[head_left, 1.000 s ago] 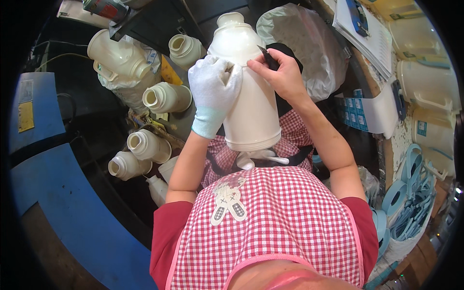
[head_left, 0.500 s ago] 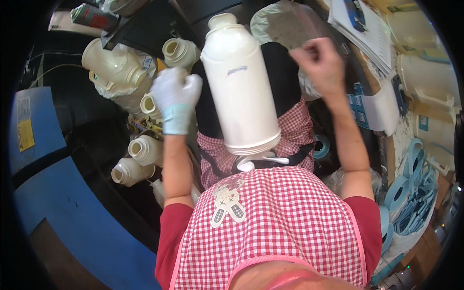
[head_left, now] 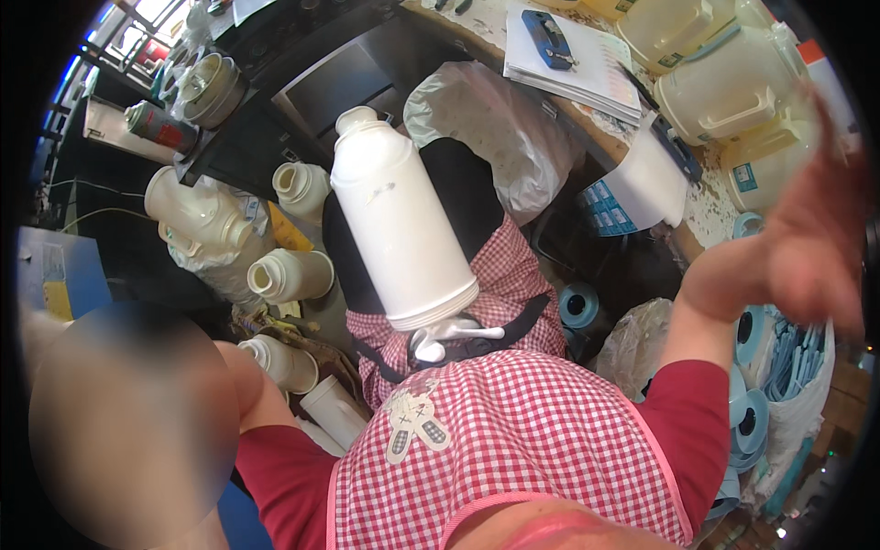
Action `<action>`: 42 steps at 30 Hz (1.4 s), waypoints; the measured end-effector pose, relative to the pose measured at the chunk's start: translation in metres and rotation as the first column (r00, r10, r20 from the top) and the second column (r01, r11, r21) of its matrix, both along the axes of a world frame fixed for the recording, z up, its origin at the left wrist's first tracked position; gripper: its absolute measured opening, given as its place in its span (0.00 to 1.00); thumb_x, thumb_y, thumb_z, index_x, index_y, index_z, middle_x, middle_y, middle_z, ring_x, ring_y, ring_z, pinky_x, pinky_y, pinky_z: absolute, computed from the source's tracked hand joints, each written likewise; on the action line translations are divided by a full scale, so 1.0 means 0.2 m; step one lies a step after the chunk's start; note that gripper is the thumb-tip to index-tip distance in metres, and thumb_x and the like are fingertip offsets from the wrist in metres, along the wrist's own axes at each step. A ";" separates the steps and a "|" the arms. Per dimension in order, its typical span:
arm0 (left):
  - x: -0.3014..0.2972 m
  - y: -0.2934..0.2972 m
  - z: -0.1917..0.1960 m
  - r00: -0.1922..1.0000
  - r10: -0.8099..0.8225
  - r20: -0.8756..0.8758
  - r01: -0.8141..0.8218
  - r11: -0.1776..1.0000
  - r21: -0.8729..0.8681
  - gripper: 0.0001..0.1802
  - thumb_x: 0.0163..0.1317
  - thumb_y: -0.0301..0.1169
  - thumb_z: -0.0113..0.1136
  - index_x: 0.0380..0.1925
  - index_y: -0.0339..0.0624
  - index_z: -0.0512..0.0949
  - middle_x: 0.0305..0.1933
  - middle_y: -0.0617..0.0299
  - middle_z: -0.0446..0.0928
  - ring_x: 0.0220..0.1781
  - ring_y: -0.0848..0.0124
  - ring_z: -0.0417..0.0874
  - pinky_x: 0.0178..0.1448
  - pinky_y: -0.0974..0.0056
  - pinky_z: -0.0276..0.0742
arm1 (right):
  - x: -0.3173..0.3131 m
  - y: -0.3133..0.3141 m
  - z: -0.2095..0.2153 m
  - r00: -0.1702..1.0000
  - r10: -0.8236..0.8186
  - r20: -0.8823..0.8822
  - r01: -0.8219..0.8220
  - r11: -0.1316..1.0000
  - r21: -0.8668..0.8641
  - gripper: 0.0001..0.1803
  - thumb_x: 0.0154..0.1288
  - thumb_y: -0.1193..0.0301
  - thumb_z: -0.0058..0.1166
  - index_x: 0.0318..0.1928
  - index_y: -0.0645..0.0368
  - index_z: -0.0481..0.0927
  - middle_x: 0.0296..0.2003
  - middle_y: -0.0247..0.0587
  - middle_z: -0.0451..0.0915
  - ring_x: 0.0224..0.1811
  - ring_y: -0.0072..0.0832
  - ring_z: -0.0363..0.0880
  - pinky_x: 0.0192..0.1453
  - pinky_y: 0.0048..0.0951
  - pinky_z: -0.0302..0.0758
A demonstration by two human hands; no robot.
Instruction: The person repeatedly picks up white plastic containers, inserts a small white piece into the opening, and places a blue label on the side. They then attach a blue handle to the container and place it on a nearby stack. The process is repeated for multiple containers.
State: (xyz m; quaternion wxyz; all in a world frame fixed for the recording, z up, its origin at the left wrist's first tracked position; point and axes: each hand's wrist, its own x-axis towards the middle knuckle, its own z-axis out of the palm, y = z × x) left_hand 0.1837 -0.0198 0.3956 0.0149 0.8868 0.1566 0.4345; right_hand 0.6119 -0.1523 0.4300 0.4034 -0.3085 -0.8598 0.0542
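Observation:
A white vacuum flask body lies across my lap, its narrow neck pointing away and its threaded wide end towards me. Neither hand touches it. Under the threaded end, a white piece with thin arms sits against my apron; its kind is unclear. My right hand, bare and raised far to the right, is smeared by motion, with fingers stretched apart and nothing seen in them. My left forearm reaches out to the left into a large blurred patch, which hides the hand.
On the left stand several cream flask bodies and a wrapped jug. A plastic-lined bin is ahead. Papers and a blue hole punch lie on the right-hand bench, beside translucent jugs and blue rings.
My white-gloved left hand has swung from beside the flask out to the left. My right hand has moved right, its curled fingers now apart. The view has shifted; the flask stays on my lap.

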 end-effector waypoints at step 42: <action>-0.12 -0.39 0.52 0.968 0.250 -0.031 -0.171 0.742 0.648 0.18 0.74 0.20 0.43 0.61 0.25 0.71 0.64 0.39 0.74 0.64 0.46 0.81 0.73 0.47 0.75 | -0.34 -0.53 0.38 0.804 -0.290 0.519 -0.045 0.841 0.540 0.15 0.71 0.78 0.54 0.54 0.52 0.70 0.50 0.42 0.74 0.52 0.40 0.76 0.55 0.43 0.78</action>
